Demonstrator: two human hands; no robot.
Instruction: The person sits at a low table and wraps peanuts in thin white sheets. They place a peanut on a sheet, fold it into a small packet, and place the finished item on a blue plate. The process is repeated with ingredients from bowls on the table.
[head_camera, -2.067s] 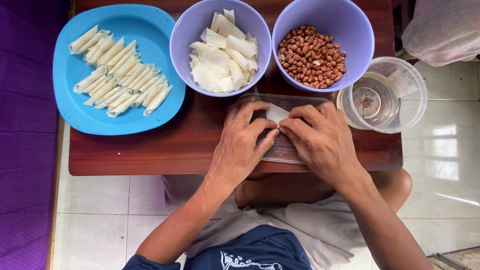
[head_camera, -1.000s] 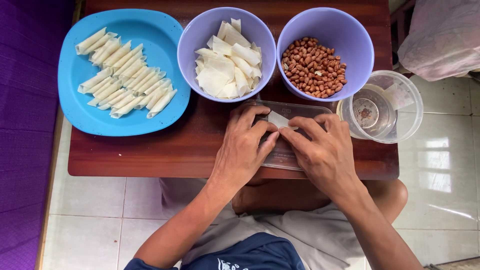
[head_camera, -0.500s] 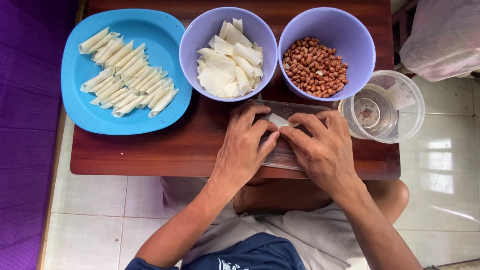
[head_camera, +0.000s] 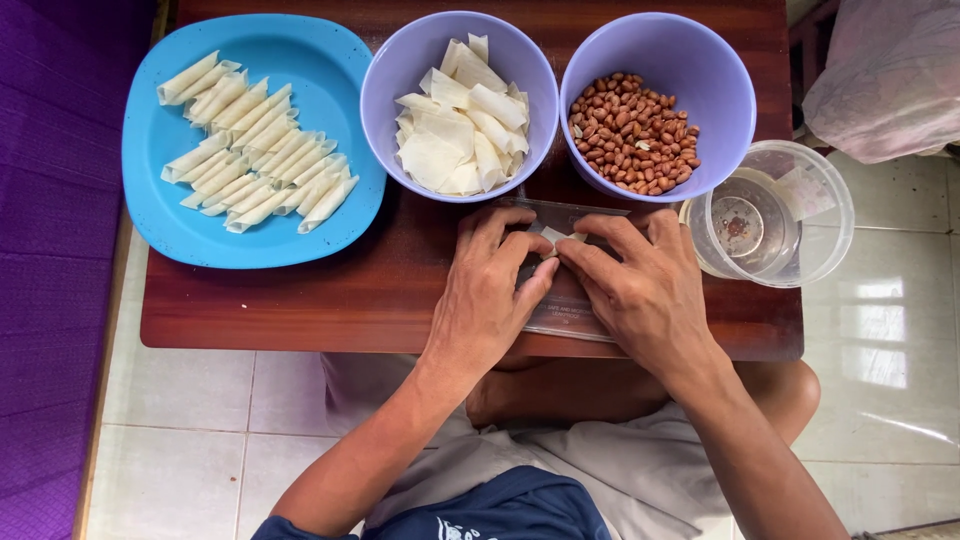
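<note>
head view: the left hand (head_camera: 487, 290) and right hand (head_camera: 640, 285) meet palms down over a clear board (head_camera: 570, 310) at the near edge of the bench (head_camera: 300, 300), fingertips pinching a small white wrapper (head_camera: 553, 237) between them, each grip narrow on it, likely to roll it tight. just beyond the board stand a bowl of wrappers (head_camera: 458, 105) and a bowl of peanuts (head_camera: 632, 130), close for easy reach. finished rolls (head_camera: 255, 145) lie on a blue plate (head_camera: 190, 225) left of the board; a clear water cup (head_camera: 765, 215) sits right.
</note>
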